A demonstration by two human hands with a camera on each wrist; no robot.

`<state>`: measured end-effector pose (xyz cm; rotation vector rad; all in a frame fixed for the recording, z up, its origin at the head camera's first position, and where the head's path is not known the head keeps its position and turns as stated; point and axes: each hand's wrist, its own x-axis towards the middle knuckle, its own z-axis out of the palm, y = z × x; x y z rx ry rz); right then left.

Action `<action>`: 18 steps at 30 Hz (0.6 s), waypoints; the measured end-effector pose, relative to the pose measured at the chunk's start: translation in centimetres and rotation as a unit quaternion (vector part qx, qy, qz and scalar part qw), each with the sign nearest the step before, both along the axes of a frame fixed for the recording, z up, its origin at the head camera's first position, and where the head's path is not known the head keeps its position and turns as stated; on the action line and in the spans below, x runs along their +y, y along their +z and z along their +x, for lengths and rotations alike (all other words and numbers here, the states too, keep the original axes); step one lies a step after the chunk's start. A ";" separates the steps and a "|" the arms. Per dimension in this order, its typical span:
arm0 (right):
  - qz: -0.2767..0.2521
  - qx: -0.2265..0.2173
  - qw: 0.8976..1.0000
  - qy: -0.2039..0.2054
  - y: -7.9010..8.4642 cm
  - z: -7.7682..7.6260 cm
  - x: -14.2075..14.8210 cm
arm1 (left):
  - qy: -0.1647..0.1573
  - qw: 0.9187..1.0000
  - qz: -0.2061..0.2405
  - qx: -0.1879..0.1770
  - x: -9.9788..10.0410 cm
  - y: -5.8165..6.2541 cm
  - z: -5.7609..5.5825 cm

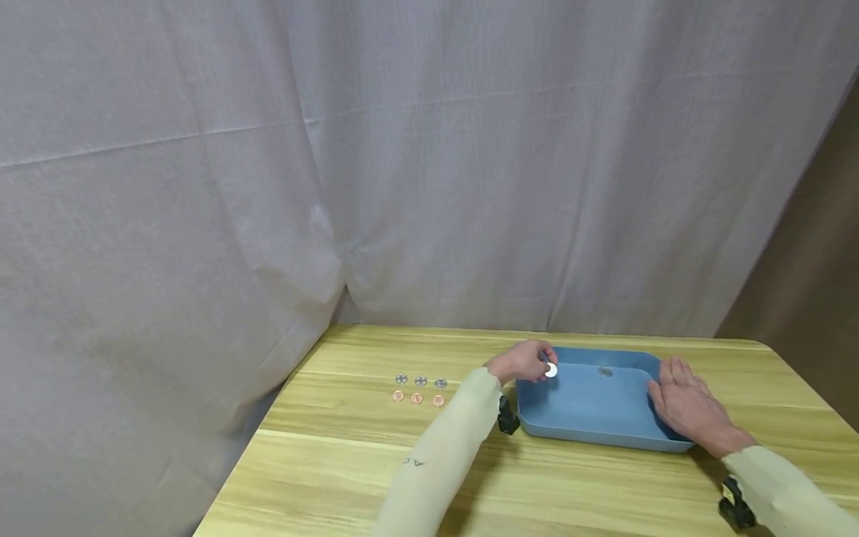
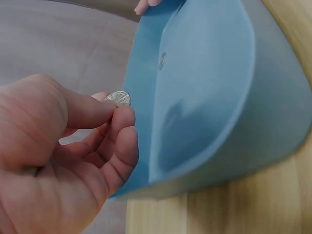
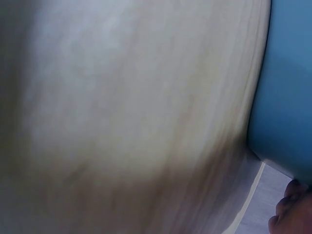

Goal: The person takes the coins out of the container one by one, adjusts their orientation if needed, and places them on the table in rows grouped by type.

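Between thumb and fingertips my left hand [image 1: 526, 361] pinches a silver coin [image 2: 119, 98], held over the left end of a blue tray [image 1: 590, 399]. Another silver coin [image 1: 605, 371] lies inside the tray toward its far side. My right hand [image 1: 690, 403] rests on the tray's right rim with its fingers extended. In the right wrist view only some fingertips [image 3: 292, 214] show, at the lower right beside the tray's blue wall [image 3: 285, 92].
Left of the tray, three silver coins [image 1: 420, 381] lie in a row on the wooden table [image 1: 322, 462]. Three copper coins [image 1: 417, 399] form a row nearer me. A grey curtain [image 1: 456, 186] hangs behind the table.
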<state>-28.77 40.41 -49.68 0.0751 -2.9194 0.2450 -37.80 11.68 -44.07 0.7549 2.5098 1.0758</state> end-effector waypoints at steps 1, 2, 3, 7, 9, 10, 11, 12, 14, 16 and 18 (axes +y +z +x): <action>-0.001 0.001 1.000 0.001 0.0 0.0 0.0 | -0.003 1.000 0.003 -0.002 -0.4 0.0 -0.1; -0.001 0.002 1.000 0.002 0.0 0.0 0.0 | -0.004 1.000 0.005 -0.005 -0.8 0.2 -0.2; -0.001 0.003 1.000 0.002 0.0 0.0 0.0 | -0.004 1.000 0.007 -0.007 -1.1 0.3 -0.3; -0.003 0.003 1.000 0.002 0.0 0.0 0.1 | -0.005 1.000 0.019 -0.009 -2.3 0.4 -0.8; -0.003 0.001 1.000 0.001 0.0 0.0 0.1 | -0.008 1.000 0.020 -0.007 -2.9 0.5 -0.9; -0.002 0.001 1.000 0.000 0.0 0.0 0.1 | -0.010 1.000 0.021 -0.004 -3.1 0.5 -1.0; -0.002 0.002 1.000 0.000 0.0 0.0 0.1 | -0.012 1.000 0.020 -0.002 -3.4 0.5 -1.1; 0.000 0.003 1.000 0.000 0.0 0.0 0.0 | -0.014 1.000 0.020 0.001 -3.7 0.6 -1.1; 0.001 0.007 1.000 0.000 0.0 0.0 0.0 | -0.020 1.000 0.020 0.007 -4.2 0.5 -1.2; 0.003 0.009 1.000 0.000 -0.1 0.0 0.0 | -0.025 0.999 0.019 0.013 -4.8 0.4 -1.2; 0.003 0.009 1.000 0.000 -0.1 0.0 0.0 | -0.029 0.999 0.019 0.019 -5.3 0.4 -1.3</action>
